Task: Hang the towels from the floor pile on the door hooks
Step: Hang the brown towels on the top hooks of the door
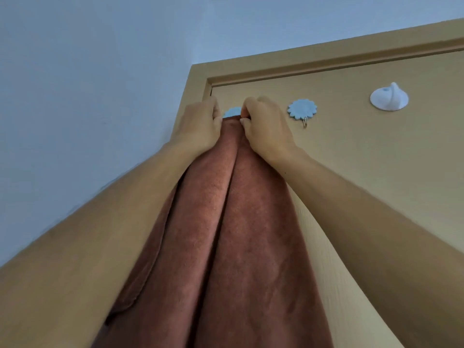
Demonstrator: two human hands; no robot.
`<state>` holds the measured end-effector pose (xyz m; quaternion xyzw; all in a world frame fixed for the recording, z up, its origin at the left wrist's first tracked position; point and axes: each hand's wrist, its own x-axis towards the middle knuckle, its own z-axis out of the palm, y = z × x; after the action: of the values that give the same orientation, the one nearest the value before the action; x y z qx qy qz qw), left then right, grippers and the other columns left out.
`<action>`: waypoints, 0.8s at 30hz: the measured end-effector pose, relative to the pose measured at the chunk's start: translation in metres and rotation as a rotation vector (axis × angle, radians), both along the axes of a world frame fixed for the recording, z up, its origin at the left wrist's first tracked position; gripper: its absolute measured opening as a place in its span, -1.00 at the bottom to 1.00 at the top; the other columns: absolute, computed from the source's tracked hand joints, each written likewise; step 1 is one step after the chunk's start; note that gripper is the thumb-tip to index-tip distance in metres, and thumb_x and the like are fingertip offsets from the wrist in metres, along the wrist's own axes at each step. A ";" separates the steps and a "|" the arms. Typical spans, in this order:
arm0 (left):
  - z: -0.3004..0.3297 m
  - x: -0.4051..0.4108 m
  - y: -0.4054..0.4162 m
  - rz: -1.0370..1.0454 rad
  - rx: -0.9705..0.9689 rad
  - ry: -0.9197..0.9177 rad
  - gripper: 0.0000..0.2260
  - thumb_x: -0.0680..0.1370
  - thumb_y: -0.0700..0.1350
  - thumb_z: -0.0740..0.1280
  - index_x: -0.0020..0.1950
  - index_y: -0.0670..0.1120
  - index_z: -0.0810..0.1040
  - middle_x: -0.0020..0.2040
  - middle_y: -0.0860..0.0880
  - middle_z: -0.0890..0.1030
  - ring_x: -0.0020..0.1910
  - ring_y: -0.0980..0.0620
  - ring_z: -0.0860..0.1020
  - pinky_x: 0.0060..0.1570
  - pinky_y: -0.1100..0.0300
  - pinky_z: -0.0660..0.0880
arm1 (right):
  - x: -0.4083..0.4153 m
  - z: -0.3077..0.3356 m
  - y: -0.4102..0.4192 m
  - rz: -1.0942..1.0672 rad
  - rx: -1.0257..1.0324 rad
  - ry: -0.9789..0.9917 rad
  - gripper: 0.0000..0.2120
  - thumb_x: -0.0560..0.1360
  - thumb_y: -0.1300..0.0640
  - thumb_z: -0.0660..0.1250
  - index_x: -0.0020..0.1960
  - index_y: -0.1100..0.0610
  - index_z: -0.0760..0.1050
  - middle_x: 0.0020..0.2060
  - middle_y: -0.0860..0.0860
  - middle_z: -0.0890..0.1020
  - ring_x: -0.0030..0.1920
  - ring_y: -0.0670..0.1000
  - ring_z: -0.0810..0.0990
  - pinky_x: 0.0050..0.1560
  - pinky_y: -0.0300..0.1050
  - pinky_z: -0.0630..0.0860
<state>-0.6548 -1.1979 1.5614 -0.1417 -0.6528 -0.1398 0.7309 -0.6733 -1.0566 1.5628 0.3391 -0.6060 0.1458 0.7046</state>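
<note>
Door (376,159) top, both hands pinch towel (226,222) edge, hook (231,112)

Both hands raised against the door (376,172). The left hand (198,126) and right hand (266,126) pinch the top edge of a rust-brown towel (226,234) just below a blue hook (231,112), mostly hidden behind the fingers. The towel hangs in long folds between the forearms. To the right, a flower hook (302,109) and, farther right, a white hook (389,97), both bare. Pale wall (88,84) at left.
</note>
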 end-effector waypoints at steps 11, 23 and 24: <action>-0.040 0.000 0.003 -0.039 0.045 -0.236 -0.74 0.59 0.01 0.26 -0.29 0.02 0.39 -0.30 0.08 0.44 -0.30 0.12 0.41 -0.39 0.35 0.26 | -0.003 -0.029 -0.004 -0.040 -0.001 -0.056 -0.78 0.50 0.27 0.16 -0.32 0.19 0.38 -0.23 0.12 0.47 -0.26 0.06 0.40 -0.26 -0.13 0.25; -0.129 0.036 0.033 -0.312 0.134 -0.377 -0.66 0.65 -0.05 0.02 0.38 -0.03 0.40 0.34 0.01 0.47 0.31 0.02 0.40 0.25 0.15 0.31 | 0.029 -0.133 0.018 -0.098 0.214 -0.324 -0.54 0.63 -0.01 0.01 0.44 0.19 0.26 0.38 0.14 0.37 0.36 0.16 0.32 0.36 0.03 0.24; -0.139 0.037 0.033 -0.308 0.143 -0.410 -0.61 0.65 -0.03 0.02 0.49 0.00 0.29 0.44 0.01 0.38 0.41 0.02 0.32 0.38 0.10 0.25 | 0.035 -0.144 0.021 -0.091 0.235 -0.374 -0.51 0.63 -0.02 0.01 0.49 0.18 0.17 0.46 0.16 0.24 0.43 0.15 0.22 0.42 0.01 0.16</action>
<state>-0.6178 -1.1645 1.4220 -0.1559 -0.7465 -0.3210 0.5617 -0.6378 -1.0360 1.4186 0.3580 -0.7537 0.1026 0.5415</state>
